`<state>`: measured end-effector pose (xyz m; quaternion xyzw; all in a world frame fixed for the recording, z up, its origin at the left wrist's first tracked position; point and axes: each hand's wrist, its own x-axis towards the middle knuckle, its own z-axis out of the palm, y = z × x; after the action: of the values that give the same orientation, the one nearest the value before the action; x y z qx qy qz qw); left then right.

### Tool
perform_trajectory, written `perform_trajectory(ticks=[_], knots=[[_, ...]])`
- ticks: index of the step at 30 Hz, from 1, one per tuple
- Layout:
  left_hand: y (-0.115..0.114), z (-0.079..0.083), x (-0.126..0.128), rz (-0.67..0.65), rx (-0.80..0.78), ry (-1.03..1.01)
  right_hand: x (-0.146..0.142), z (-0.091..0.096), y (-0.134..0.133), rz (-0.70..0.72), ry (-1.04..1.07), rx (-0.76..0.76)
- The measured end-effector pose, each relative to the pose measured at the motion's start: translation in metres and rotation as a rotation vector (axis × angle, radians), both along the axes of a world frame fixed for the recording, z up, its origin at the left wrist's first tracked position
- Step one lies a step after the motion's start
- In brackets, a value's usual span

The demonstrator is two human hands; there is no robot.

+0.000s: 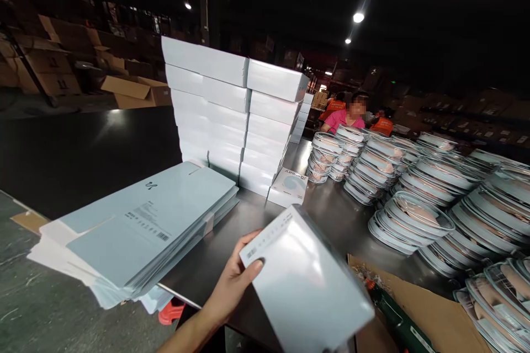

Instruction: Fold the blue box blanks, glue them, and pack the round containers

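My left hand (pixel 237 278) grips a pale blue-grey cardboard box (pixel 308 281) by its far left corner. The thumb lies on the broad face and the fingers go behind the edge. The box is tilted above the dark table, with small print and a barcode along one narrow side. My right hand does not show clearly; the bottom edge of the frame cuts off the near end of the box. To the left lies a pile of flat, unfolded box blanks (pixel 153 220) in the same colour. Beyond my hand stands a small printed box (pixel 289 186).
A tall stack of closed boxes (pixel 223 105) stands on the dark table (pixel 232 220). Many stacked round clear-covered packs (pixel 408 218) fill the right side. Near me are a green tool (pixel 397 314) and a cardboard sheet (pixel 430 309). A person in pink (pixel 345 119) is across the table.
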<state>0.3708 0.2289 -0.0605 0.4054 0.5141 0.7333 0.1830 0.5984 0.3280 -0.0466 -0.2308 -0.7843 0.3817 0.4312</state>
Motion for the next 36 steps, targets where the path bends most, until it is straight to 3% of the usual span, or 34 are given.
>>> perform_trajectory(ticks=[3, 5, 8, 10, 12, 16, 19, 22, 26, 30, 34, 36], knots=[[-0.010, 0.011, -0.012, 0.053, -0.037, 0.066, -0.018, 0.037, 0.027, -0.154, -0.089, 0.033], [-0.026, 0.025, -0.031, 0.116, -0.045, 0.185, -0.045, 0.069, 0.061, -0.393, -0.408, 0.221], [-0.053, 0.047, -0.067, 0.285, -0.080, 0.548, -0.102, 0.101, 0.121, -0.392, -0.577, 0.382], [-0.069, 0.058, -0.090, 0.440, -0.131, 0.783, -0.142, 0.105, 0.155, -0.319, -0.687, 0.482], [-0.082, 0.066, -0.112, 0.571, -0.212, 0.900, -0.177, 0.097, 0.178, -0.267, -0.791, 0.557], [-0.101, 0.077, -0.160, 0.723, -0.529, 0.914, -0.214, 0.072, 0.189, -0.240, -0.917, 0.652], [-0.107, 0.084, -0.201, 0.779, -0.888, 0.855, -0.215, 0.066, 0.183, -0.236, -0.955, 0.686], [-0.103, 0.080, -0.237, 0.762, -1.164, 0.762, -0.202, 0.074, 0.168, -0.238, -0.937, 0.699], [-0.092, 0.073, -0.251, 0.720, -1.387, 0.733, -0.166, 0.097, 0.123, -0.181, -0.825, 0.727], [-0.094, 0.093, -0.224, 0.905, -1.290, 0.882, -0.119, 0.124, 0.057, -0.103, -0.632, 0.897], [-0.110, 0.118, -0.168, 0.999, -1.050, 1.001, -0.082, 0.141, 0.006, -0.324, -0.250, 1.267], [-0.118, 0.119, -0.135, 0.908, -0.771, 1.154, -0.072, 0.140, -0.007, -0.413, -0.171, 1.342]])
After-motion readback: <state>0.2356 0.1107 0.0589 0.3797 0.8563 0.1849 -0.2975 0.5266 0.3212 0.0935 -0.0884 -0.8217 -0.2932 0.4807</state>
